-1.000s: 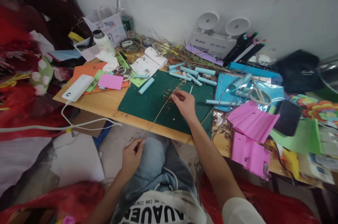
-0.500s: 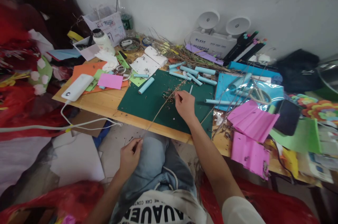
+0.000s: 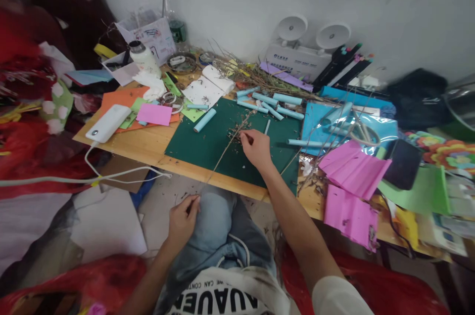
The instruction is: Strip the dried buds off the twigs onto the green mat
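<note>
A thin dry twig (image 3: 221, 157) slants from over my lap up across the dark green mat (image 3: 193, 142). My left hand (image 3: 183, 218) pinches its lower end, just off the table's front edge. Close beside the twig's upper part is my right hand (image 3: 256, 147), thumb and forefinger closed together; what lies between those fingertips is too small to make out. Brown dry leaf crumbs (image 3: 233, 132) are scattered on the mat around the fingertips. Several rolled light-blue paper tubes (image 3: 265, 99) lie along the mat's far edge, and one tube (image 3: 205, 120) rests at its left.
Behind the mat are a heap of dry twigs (image 3: 256, 77) and a white router (image 3: 297, 60). To the right lie pink folded paper (image 3: 354, 169) and a black phone-like object (image 3: 403, 164). On the left sit a white power bank (image 3: 108, 123) with cable and a bottle (image 3: 145, 59).
My right hand has moved slightly left and down along the twig. My left hand keeps its pinch on the lower end, almost unmoved.
</note>
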Tool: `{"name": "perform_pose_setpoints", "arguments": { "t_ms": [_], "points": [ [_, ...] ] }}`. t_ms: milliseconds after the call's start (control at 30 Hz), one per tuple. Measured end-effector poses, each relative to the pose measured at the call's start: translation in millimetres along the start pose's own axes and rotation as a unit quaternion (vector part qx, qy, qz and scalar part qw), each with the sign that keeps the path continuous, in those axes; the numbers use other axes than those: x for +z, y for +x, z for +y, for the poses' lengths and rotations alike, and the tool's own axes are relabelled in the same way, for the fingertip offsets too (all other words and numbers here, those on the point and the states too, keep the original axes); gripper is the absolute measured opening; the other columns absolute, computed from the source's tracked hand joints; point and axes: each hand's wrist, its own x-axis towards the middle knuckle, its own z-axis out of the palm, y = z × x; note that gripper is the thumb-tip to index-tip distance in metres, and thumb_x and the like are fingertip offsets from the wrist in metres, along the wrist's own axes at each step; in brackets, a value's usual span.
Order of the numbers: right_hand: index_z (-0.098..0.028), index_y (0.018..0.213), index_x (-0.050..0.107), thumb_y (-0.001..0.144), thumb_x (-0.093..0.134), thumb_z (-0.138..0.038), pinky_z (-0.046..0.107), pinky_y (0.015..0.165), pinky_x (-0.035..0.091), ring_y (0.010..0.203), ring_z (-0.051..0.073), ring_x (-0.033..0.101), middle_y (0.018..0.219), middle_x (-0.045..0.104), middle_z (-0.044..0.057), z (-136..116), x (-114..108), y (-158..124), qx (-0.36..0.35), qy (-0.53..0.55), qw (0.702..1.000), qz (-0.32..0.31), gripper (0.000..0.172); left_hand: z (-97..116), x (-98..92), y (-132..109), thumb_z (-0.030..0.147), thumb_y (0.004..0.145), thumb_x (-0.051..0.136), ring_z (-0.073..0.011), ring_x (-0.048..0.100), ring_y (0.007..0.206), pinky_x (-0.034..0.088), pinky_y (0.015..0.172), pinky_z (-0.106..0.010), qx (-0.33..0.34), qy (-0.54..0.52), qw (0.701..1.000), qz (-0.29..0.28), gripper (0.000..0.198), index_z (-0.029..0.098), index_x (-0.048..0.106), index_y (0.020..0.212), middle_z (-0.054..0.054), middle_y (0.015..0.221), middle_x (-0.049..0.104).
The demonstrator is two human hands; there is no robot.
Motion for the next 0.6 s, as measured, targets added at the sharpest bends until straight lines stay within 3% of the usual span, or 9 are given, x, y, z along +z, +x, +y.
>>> {"name": "perform_pose_setpoints", "arguments": {
  "t_ms": [100,200,367,467,600],
  "points": [
    [-0.017,0.085,0.073,0.089,0.054,-0.038,0.027,0.062,0.041,0.063,0.015,0.058,0.075,0.070,0.004,2,1,2,0.048,0.073,0.996,0.010,0.029,0,2.4,-1,0.043,0.091,0.051,-0.0121,0.058,0.052,0.046,0.056,-0.022,0.000,-0.001,1.000,-0.005,0.031,0.019,0.070,0.089,0.002,0.059,0.063],
    [-0.018,0.079,0.071,0.090,0.053,-0.038,0.028,0.062,0.041,0.064,0.016,0.059,0.071,0.069,0.003,6,1,3,0.060,0.070,0.996,0.007,0.030,0,3.3,-2,0.043,0.091,0.050,-0.0123,0.058,0.052,0.046,0.057,-0.022,-0.005,-0.001,1.000,-0.009,0.031,0.019,0.069,0.089,0.002,0.059,0.063],
    [-0.016,0.086,0.069,0.096,0.043,-0.028,0.027,0.068,0.039,0.075,0.017,0.059,0.083,0.068,0.007,5,2,1,-0.033,-0.063,0.997,-0.003,0.030,0,0.3,-3,0.044,0.093,0.048,-0.0129,0.058,0.054,0.045,0.059,-0.023,-0.011,0.007,0.999,-0.030,0.032,0.019,0.068,0.088,0.002,0.061,0.063],
    [-0.016,0.088,0.068,0.099,0.039,-0.029,0.026,0.063,0.035,0.075,0.016,0.058,0.089,0.067,0.009,-1,3,-1,-0.053,-0.168,0.984,-0.022,0.033,-1,-1.6,-4,0.045,0.094,0.045,-0.0138,0.058,0.054,0.045,0.060,-0.024,-0.009,0.015,0.999,-0.049,0.033,0.020,0.067,0.088,0.003,0.060,0.063],
    [-0.016,0.089,0.068,0.100,0.037,-0.029,0.026,0.060,0.032,0.073,0.015,0.057,0.089,0.066,0.010,-6,3,-2,-0.080,-0.205,0.975,-0.032,0.035,-2,-1.7,-5,0.044,0.095,0.043,-0.0144,0.059,0.055,0.045,0.060,-0.025,-0.005,0.017,0.997,-0.071,0.033,0.021,0.066,0.087,0.003,0.061,0.063]
  ]
}}
